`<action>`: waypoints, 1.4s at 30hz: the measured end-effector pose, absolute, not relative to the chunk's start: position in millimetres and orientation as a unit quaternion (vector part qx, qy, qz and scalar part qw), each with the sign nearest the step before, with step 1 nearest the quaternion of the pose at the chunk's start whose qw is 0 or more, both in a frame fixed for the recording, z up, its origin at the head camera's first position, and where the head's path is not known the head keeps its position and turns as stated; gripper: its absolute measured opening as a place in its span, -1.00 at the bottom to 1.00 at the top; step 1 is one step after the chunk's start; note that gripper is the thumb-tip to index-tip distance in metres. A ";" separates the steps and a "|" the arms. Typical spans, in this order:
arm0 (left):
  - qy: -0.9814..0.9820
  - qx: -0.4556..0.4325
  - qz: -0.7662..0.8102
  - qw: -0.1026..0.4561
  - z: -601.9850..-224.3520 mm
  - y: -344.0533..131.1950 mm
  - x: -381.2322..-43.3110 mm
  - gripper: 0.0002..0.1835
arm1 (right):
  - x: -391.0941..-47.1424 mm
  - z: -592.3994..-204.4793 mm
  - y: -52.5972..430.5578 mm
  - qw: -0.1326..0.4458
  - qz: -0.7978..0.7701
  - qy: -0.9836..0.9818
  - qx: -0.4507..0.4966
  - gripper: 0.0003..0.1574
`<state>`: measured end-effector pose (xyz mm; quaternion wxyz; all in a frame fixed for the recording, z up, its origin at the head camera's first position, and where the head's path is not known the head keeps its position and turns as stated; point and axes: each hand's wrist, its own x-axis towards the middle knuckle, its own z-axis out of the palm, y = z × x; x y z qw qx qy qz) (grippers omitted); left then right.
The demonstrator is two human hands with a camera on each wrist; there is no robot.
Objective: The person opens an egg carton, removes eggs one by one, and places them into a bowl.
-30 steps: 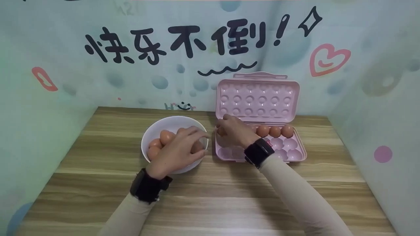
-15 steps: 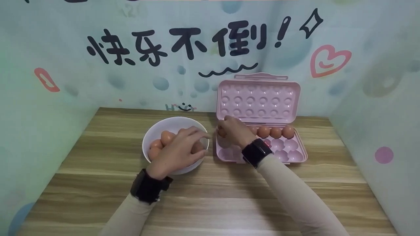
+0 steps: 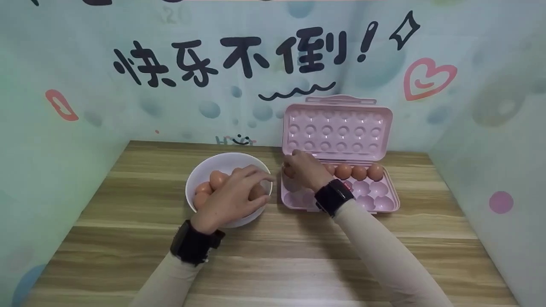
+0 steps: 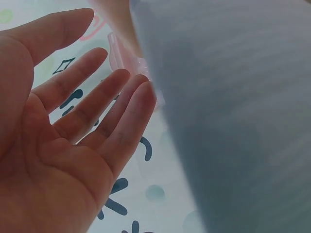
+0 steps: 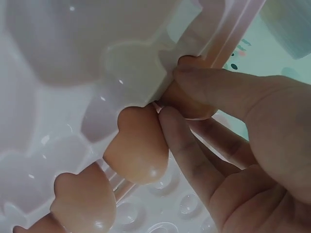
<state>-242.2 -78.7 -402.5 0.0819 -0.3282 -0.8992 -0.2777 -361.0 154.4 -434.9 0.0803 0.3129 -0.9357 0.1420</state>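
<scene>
My right hand [image 3: 308, 171] is over the far left corner of a pink egg carton [image 3: 384, 204]. Its thumb and fingers pinch a brown egg [image 5: 183, 106] seated in the end cup of the back row, seen close in the right wrist view. Beside it in that row sit several more eggs [image 3: 343, 172]; some are partly hidden behind the hand. Over a white bowl [image 3: 224, 161] on the left, my left hand [image 3: 232, 194] hovers with loosely bent fingers and holds nothing. Brown eggs [image 3: 218, 179] lie in the bowl, partly covered by that hand.
The carton's lid [image 3: 337, 128] stands raised at the back, near the printed wall sheet [image 3: 204, 98]. Bare cups [image 3: 379, 188] show in the carton's front rows. Both containers rest on a wood-grain table [image 3: 264, 260], with a narrow gap between them.
Hardly anything differs. The head view has shifted slightly, and my right wrist has moved a little to the left; the fingers stay on the same egg. My left hand keeps its place.
</scene>
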 end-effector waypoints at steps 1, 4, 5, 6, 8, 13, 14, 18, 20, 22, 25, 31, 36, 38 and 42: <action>-0.900 -0.327 -0.277 0.081 -402.5 -78.5 -242.5 -0.59 | -360.7 -434.3 155.0 0.076 0.143 -0.937 0.311 -0.91; -0.902 -0.323 -0.276 0.083 -402.4 -77.7 -243.5 -0.60 | -359.0 -431.3 157.5 0.060 0.150 -0.939 0.304 -0.90; -0.902 -0.320 -0.277 0.084 -402.4 -77.3 -243.8 -0.60 | -358.1 -429.7 158.6 0.056 0.154 -0.939 0.301 -0.89; -0.903 -0.318 -0.277 0.086 -402.5 -77.0 -244.3 -0.61 | -357.0 -427.8 159.9 0.052 0.159 -0.940 0.298 -0.88; -0.904 -0.312 -0.279 0.089 -402.9 -76.3 -245.2 -0.62 | -353.7 -423.7 163.8 0.059 0.167 -0.938 0.299 -0.86; -0.903 -0.301 -0.288 0.100 -404.5 -74.8 -247.8 -0.60 | -341.9 -411.6 178.2 0.113 0.210 -0.913 0.331 -0.83; -0.902 -0.301 -0.292 0.106 -405.1 -74.5 -248.4 -0.60 | -339.3 -409.5 181.3 0.125 0.220 -0.905 0.341 -0.84; -0.892 -0.302 -0.309 0.129 -406.1 -72.6 -249.9 -0.60 | -325.3 -401.1 192.4 0.147 0.255 -0.892 0.342 -0.79; -0.889 -0.301 -0.315 0.138 -406.5 -70.9 -250.6 -0.60 | -317.0 -397.7 196.8 0.141 0.277 -0.893 0.324 -0.72; -0.887 -0.300 -0.320 0.143 -406.1 -68.4 -251.2 -0.59 | -308.0 -395.1 200.5 0.128 0.307 -0.892 0.305 -0.67; -0.887 -0.299 -0.321 0.147 -404.9 -63.7 -251.6 -0.56 | -295.4 -393.6 204.9 0.113 0.360 -0.880 0.289 -0.64; -0.884 -0.302 -0.319 0.162 -403.6 -53.2 -250.5 -0.52 | -273.6 -392.1 208.6 0.105 0.427 -0.856 0.270 -0.62; -0.876 -0.313 -0.327 0.168 -405.0 -42.6 -248.6 -0.50 | -262.4 -393.9 208.5 0.078 0.467 -0.839 0.267 -0.64; -0.873 -0.318 -0.329 0.170 -406.2 -39.8 -248.5 -0.49 | -260.4 -395.2 207.6 0.068 0.481 -0.831 0.273 -0.64; -0.864 -0.329 -0.337 0.179 -408.8 -34.9 -248.0 -0.48 | -258.1 -398.9 205.0 0.053 0.499 -0.816 0.286 -0.62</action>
